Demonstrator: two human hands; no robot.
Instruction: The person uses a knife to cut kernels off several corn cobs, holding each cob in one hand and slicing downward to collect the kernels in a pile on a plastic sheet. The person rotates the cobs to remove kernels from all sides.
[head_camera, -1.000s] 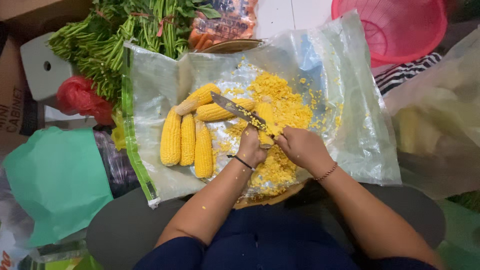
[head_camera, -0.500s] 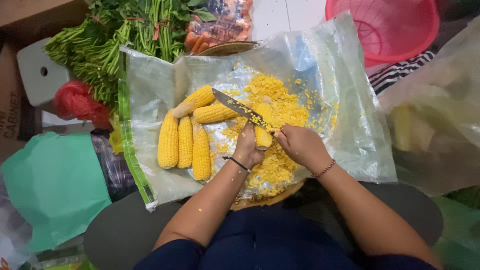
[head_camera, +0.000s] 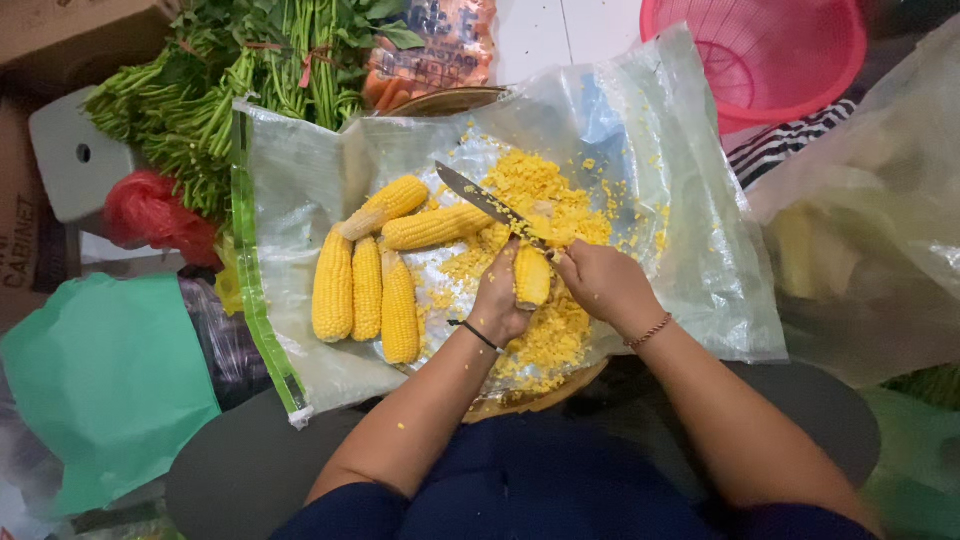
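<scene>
My left hand (head_camera: 500, 300) grips a yellow corn cob (head_camera: 532, 276), held upright over a heap of cut corn kernels (head_camera: 545, 200). My right hand (head_camera: 600, 285) holds a knife (head_camera: 480, 200) by its handle; the blade points up and left and lies against the cob's top. Several whole corn cobs (head_camera: 365, 290) lie to the left on a clear plastic sheet (head_camera: 690, 220); two more cobs (head_camera: 420, 215) lie slanted above them.
A pink plastic basket (head_camera: 790, 50) stands at the top right. Bundles of green vegetables (head_camera: 230, 70) and a bag of carrots (head_camera: 430, 50) lie at the top. A red bag (head_camera: 150, 215) and a green bag (head_camera: 100, 380) are on the left.
The knife has shifted slightly along the cob. Both hands stay over the kernel heap.
</scene>
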